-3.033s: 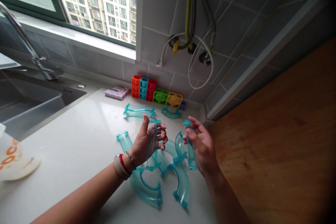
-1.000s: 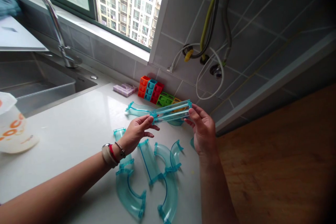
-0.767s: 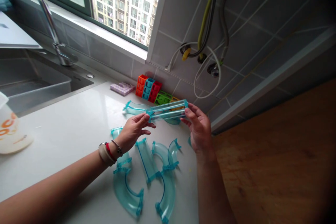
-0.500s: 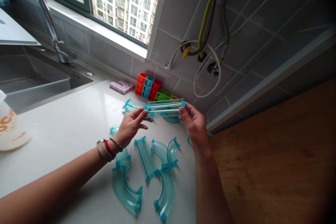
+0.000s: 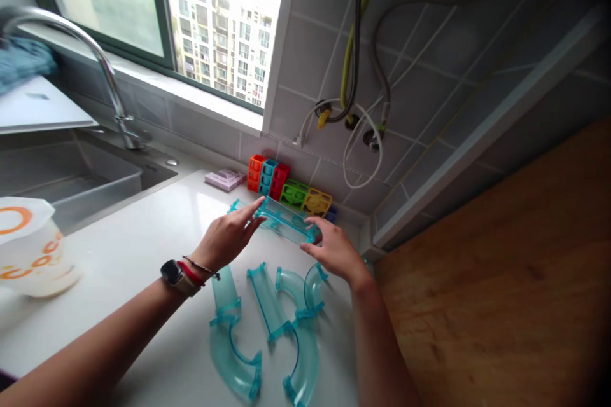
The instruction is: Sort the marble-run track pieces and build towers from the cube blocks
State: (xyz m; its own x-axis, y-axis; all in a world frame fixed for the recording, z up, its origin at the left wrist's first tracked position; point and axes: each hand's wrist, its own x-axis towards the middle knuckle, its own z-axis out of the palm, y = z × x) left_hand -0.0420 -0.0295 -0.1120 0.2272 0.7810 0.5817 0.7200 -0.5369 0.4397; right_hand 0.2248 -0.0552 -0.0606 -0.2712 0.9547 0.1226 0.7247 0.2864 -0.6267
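A straight clear-teal track tube (image 5: 285,221) is held low over the white counter (image 5: 143,248), tilted down to the right. My left hand (image 5: 228,236) pinches its left end and my right hand (image 5: 335,250) grips its right end. Under my forearms lie several more teal track pieces: a straight half-channel (image 5: 266,299), a curved piece (image 5: 235,364) and another curve (image 5: 305,356). A row of coloured cube blocks (image 5: 287,187) stands against the tiled wall just beyond the tube.
A steel sink (image 5: 62,178) with a curved tap (image 5: 95,63) lies at the left. A white printed container (image 5: 29,247) stands at the near left. A small lilac box (image 5: 224,179) sits by the wall. Hoses (image 5: 356,102) hang above. A wooden surface (image 5: 501,280) fills the right.
Both hands have lowered the joined straight tube from chest height down towards the counter, away from me, close to the coloured blocks. The camera has tilted slightly.
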